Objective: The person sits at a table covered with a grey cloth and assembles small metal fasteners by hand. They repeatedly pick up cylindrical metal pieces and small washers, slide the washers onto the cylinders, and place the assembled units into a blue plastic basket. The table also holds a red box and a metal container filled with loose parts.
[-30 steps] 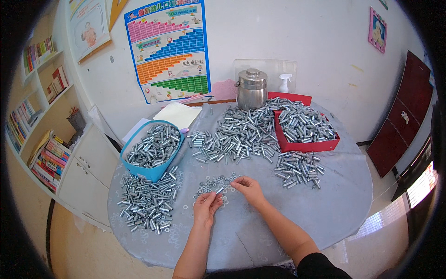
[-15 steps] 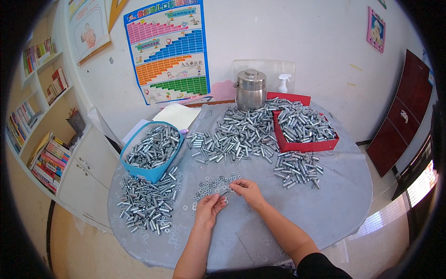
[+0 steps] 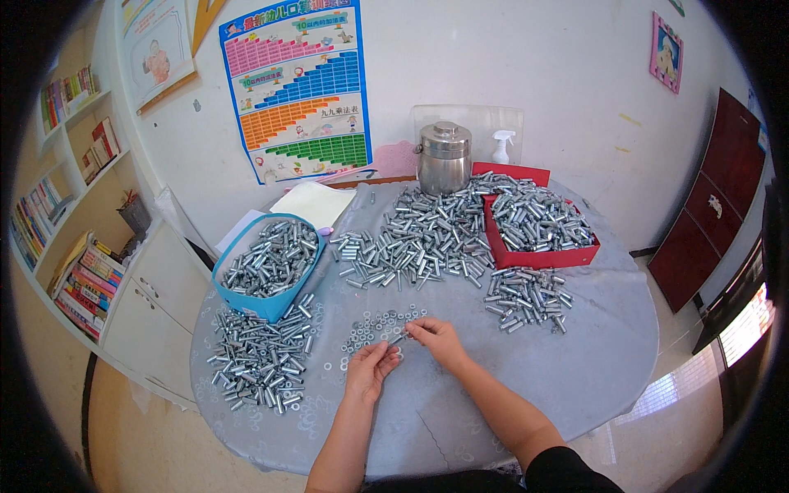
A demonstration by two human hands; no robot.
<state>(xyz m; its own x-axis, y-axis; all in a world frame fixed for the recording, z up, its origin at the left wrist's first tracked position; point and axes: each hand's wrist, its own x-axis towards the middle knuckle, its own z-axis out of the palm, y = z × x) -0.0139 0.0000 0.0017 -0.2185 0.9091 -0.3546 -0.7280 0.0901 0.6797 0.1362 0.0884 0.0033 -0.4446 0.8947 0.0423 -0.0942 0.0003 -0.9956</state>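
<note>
A slim grey metal bolt (image 3: 398, 338) spans the gap between my two hands, above a scatter of small ring washers (image 3: 374, 329). Its one end is pinched by the closed thumb and fingers of my left hand (image 3: 371, 368). At the other end, the fingertips of my right hand (image 3: 437, 339) grip it, higher and to the right. Finger cover makes the bolt's ends hard to see. Several washers lie right beside my left fingertips. A heap of shiny metal sleeve-like bolts (image 3: 261, 361) lies left of my hands, and another heap (image 3: 419, 234) lies beyond the washers.
A blue basket (image 3: 267, 309) full of metal pieces stands at the left. To the right is a red box (image 3: 546, 259), also full, with a small pile (image 3: 528, 300) in front. A steel canister (image 3: 445, 160) and a white spray bottle (image 3: 502, 146) stand at the back.
</note>
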